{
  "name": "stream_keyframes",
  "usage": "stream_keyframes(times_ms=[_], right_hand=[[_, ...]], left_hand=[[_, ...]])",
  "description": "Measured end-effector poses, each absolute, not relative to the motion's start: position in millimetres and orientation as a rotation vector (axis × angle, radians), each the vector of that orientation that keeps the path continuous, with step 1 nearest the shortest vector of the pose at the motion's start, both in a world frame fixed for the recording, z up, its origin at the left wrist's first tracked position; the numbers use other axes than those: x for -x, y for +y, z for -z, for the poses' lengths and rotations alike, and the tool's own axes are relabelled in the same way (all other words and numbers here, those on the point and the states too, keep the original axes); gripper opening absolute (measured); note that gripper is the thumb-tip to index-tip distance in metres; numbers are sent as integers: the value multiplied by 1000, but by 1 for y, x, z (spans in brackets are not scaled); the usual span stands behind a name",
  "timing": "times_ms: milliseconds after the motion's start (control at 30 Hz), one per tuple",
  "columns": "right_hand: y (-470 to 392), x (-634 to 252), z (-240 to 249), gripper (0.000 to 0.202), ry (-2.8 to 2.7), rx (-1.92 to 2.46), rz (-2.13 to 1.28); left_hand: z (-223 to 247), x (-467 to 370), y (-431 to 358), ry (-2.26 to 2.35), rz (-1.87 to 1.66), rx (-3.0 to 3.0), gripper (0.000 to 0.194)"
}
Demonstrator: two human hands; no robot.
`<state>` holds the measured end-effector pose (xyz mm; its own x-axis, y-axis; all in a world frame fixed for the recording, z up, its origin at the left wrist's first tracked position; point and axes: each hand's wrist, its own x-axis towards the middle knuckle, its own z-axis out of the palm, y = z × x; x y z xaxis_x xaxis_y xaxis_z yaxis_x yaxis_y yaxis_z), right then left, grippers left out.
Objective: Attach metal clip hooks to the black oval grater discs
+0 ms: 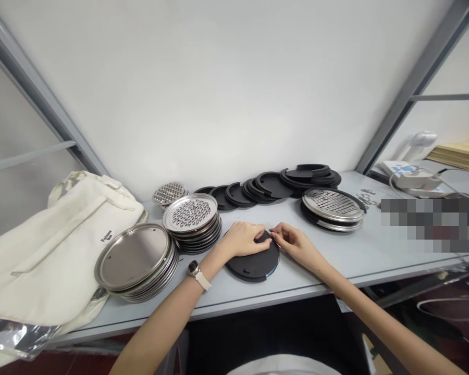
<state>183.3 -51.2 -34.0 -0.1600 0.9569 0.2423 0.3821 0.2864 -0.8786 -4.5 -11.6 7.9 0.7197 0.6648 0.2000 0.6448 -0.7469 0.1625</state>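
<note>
A round black disc (256,263) lies flat on the table in front of me, with a bluish shine along its right edge. My left hand (242,239) grips it from above, fingers bent over its far part and holding it down. At the disc's far right edge, my right hand (296,245) pinches a small shiny metal piece (270,234) between thumb and forefinger. That piece is partly covered by the fingertips, and whether it passes through the disc I cannot tell. Left of the disc stands a stack of round metal grater plates (191,212).
Plain metal discs (135,255) are stacked at the left, beside a cream bag (62,250). Black round holders (275,185) overlap along the wall. More grater plates (332,203) sit on the right, near several small metal clips (366,198). The grey table (391,245) has its front edge close to me.
</note>
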Motion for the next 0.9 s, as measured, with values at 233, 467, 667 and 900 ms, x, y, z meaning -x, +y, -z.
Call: stream_keyframes(times_ms=[233, 467, 667, 900], right_hand=[[-58, -188, 37, 35, -1711, 1240, -846], [-59, -189, 34, 39, -1722, 1232, -886], [-61, -189, 32, 41, -1731, 1250, -891], [-62, -186, 34, 40, -1701, 1268, -834]], left_hand=[[-8, 4, -12, 1084, -366, -2818, 26], [-8, 5, -12, 1087, -356, -2825, 25], [-6, 5, -10, 1070, -399, -2815, 27], [-9, 6, -12, 1115, -391, -2789, 27]])
